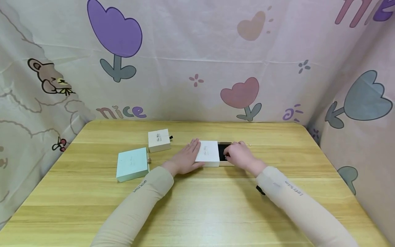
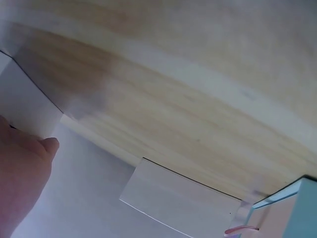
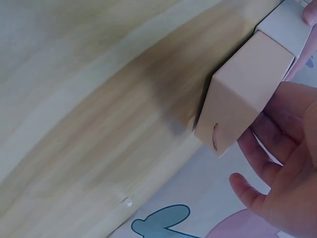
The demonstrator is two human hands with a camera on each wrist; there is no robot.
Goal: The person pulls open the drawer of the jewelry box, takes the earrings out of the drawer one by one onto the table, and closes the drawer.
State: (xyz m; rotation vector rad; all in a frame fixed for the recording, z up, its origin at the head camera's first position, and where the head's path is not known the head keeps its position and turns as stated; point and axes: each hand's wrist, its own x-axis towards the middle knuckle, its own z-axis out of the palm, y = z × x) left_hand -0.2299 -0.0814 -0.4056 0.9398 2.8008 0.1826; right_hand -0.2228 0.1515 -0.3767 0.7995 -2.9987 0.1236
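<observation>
A white drawer box (image 1: 208,151) with faint lettering lies mid-table, its drawer (image 1: 226,164) pulled out to the right, showing a black inside. My left hand (image 1: 186,157) rests against the box's left end, fingers straight, with the thumb (image 2: 49,146) by the near side. Over the drawer's right part is my right hand (image 1: 242,156), bent fingertips reaching into the black inside. A tiny light spot shows at those fingertips; whether they pinch something is hidden. In the right wrist view, the drawer's pale end (image 3: 218,131) has a small slit or loop.
To the left stand a mint-green box (image 1: 132,164) and a smaller white box (image 1: 158,140) with a black tab. A tiny bright object (image 1: 250,144) lies right of the drawer. Beside the right sleeve is a small black thing (image 1: 260,190). A printed curtain (image 1: 172,68) borders the table.
</observation>
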